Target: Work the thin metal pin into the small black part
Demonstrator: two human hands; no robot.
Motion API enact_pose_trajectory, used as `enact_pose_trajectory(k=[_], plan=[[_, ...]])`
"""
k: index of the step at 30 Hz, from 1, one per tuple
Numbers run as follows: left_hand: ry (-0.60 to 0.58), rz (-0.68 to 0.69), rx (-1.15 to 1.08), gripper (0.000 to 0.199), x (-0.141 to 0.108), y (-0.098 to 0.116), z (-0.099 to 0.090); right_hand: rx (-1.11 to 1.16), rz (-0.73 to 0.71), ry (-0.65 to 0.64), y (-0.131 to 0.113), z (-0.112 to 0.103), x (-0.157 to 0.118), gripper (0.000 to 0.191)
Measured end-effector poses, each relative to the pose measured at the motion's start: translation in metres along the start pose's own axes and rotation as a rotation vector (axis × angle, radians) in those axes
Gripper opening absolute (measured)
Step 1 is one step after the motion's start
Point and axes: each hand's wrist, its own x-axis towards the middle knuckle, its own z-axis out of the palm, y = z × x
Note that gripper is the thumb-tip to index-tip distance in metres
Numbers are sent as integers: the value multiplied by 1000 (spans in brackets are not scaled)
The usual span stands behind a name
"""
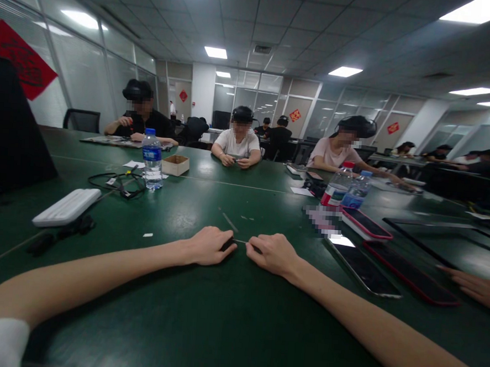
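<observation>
Both my hands are low over the green table [236, 321], close together with a small gap between them. A thin, pale, straight piece [240, 241] spans that gap; whether it is a wire, a strip or a stick is too small to tell. My left hand [210, 246] is closed, with thumb and fingers pinching one end. The fingers of my right hand [272, 253] are curled in a pinch on the other end. A thin clear strip [229, 221] lies on the tabletop just beyond my hands.
At left are a white power bank [66, 207], a black cable [118, 184], a water bottle [152, 161] and an open box [175, 165]. Phones [364, 265] and two bottles [356, 191] stand or lie right. Another person's hand [477, 287] reaches in there; people sit opposite.
</observation>
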Motion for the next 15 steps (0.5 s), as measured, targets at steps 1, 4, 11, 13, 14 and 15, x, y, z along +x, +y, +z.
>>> enact_pose_trajectory(k=[1,4,11,13,14,15], plan=[[-2,0,-7,37,0,0,0,3,-7,5,0,0,0,38],[-9,-3,-29,35,0,0,-1,-9,-54,29,0,0,-1,36],[-29,-54,-4,34,1,0,0,-33,-188,75,-14,2,-3,36],[-20,-48,-6,32,0,0,0,-40,-146,66,-15,1,-2,35],[-14,-43,-9,30,0,0,0,-40,-123,60,-15,1,-1,34],[-9,-37,-15,29,-1,0,-1,-38,-106,51,-15,0,-1,34]])
